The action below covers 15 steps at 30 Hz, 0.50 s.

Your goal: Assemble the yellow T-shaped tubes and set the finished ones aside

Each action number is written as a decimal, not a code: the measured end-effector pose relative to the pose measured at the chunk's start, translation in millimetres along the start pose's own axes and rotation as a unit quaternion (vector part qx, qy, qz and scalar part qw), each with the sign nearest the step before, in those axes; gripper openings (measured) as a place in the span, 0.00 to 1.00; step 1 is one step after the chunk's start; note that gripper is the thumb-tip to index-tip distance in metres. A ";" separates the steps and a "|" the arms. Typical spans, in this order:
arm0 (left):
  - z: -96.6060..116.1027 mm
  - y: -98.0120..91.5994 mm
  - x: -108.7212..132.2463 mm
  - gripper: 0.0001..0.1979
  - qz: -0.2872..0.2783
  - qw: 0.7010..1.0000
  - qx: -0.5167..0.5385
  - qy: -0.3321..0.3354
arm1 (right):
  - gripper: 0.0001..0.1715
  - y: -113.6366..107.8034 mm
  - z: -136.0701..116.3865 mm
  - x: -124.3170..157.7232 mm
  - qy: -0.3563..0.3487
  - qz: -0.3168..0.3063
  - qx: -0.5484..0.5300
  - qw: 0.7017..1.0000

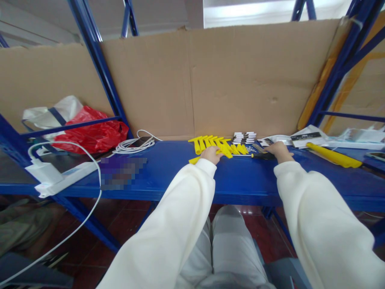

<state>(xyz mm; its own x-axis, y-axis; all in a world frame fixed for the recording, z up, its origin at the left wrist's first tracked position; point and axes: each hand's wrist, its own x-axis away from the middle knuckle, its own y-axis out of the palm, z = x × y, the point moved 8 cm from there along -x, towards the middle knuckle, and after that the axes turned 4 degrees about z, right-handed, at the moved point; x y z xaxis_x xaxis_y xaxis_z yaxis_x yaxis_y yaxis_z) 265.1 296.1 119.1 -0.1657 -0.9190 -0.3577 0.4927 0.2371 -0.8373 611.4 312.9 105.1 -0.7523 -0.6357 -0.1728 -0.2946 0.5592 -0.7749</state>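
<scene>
My left hand (211, 155) is closed on a yellow T-shaped plastic piece (223, 152) at the front of a group of similar pieces. Behind it, more yellow T-shaped pieces (207, 141) lie in a row, with short yellow pieces (240, 149) to their right. A screwdriver (262, 156) with a black handle points left, its shaft reaching toward the yellow pieces. Over the handle's right end, my right hand (281, 151) has its fingers bent together; whether they grip the handle or a small thing behind it is hidden. A stack of small white-and-black pieces (244, 137) stands behind.
The blue shelf top (177, 170) is backed by a cardboard panel (234, 80). To the left are a power strip (72, 176), a coiled white cable (132, 145) and a red plastic bag (93, 130). A yellow curved piece (335, 155) and a white packet (309, 137) lie right.
</scene>
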 end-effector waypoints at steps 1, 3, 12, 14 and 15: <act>0.4 -0.2 -0.2 0.15 0.000 1.000 -0.001 0.001 | 0.31 1.9 -2.5 -2.7 -0.013 0.000 0.004 1.000; 1.3 -0.2 -0.4 0.16 -0.002 1.000 -0.003 0.003 | 0.32 5.8 -7.5 -8.2 -0.048 0.002 0.008 0.999; 3.0 1.0 -1.1 0.16 -0.008 1.000 0.001 0.007 | 0.28 9.8 -8.8 -9.7 -0.039 -0.022 0.042 0.998; 2.5 1.6 -1.8 0.16 -0.008 1.000 0.002 0.007 | 0.28 10.3 -8.1 -8.1 -0.038 -0.029 0.042 0.998; 2.4 1.9 -2.1 0.16 -0.009 1.000 0.002 0.007 | 0.28 10.7 -7.8 -8.0 -0.042 -0.030 0.038 0.998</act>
<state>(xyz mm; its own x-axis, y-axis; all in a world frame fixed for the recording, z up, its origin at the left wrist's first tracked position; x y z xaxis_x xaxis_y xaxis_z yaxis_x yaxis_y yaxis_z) 268.4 297.7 119.2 -0.1871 -0.9185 -0.3484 0.4935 0.2188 -0.8418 609.7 328.1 103.0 -0.6809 -0.7117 -0.1725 -0.2902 0.4785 -0.8288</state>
